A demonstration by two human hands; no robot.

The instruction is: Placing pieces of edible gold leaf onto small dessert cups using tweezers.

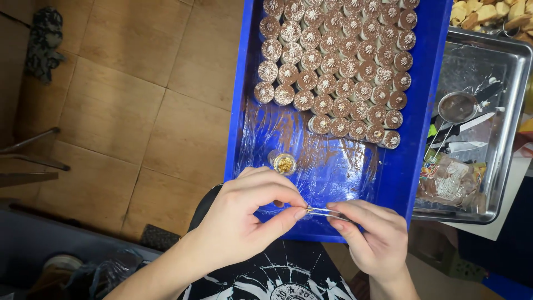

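Observation:
My left hand [244,216] and my right hand [372,233] meet over the near edge of a blue tray [427,111] lined with clear plastic film. My right hand holds thin metal tweezers [327,213], and the thumb and forefinger of my left hand pinch at their tips. A small open jar of gold flakes [284,163] stands on the film just beyond my left hand. Several rows of small round brown chocolates [338,66] with white star-like tops fill the tray's far half.
A steel tray [508,139] to the right holds a small sieve [458,107], knives and a plastic packet. Pale biscuit-like pieces [488,12] lie at the top right. Brown tiled floor [139,111] lies to the left, with a dark cloth [43,41] on it.

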